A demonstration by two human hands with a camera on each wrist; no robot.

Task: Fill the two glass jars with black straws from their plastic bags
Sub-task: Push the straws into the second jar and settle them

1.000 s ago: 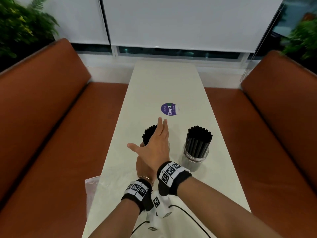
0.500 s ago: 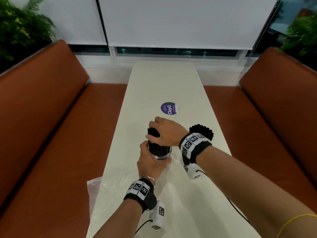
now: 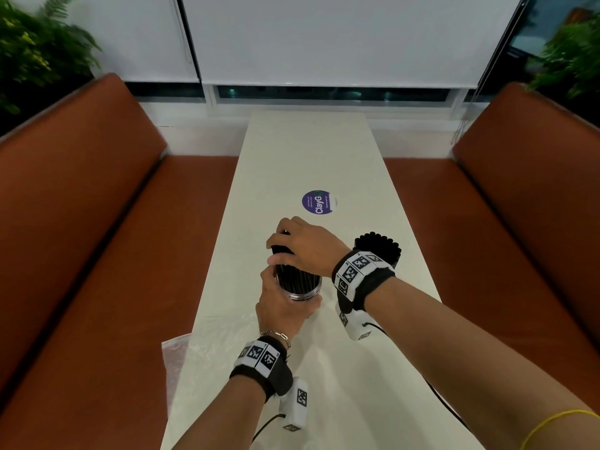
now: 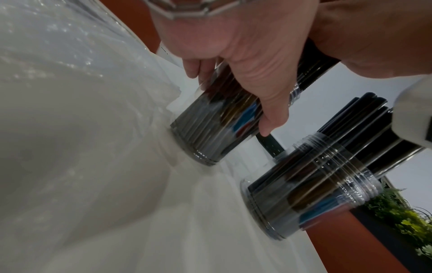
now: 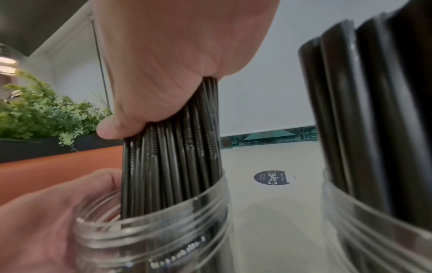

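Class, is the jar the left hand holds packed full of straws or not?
Not full: the right wrist view shows an empty gap inside the jar beside the straws.

We see clear, glossy jars: the near jar (image 5: pixel 154 230) has a ribbed screw-thread neck, and the second jar (image 4: pixel 311 194) mirrors colours on its wall. The black straws (image 5: pixel 173 147) look smooth, semi-gloss plastic with ridged bendy sections. A thin, crinkled, transparent plastic bag (image 4: pixel 70 92) glints. The table (image 3: pixel 308 151) is matt off-white; the benches (image 3: pixel 81 206) are smooth, rust-brown upholstery.
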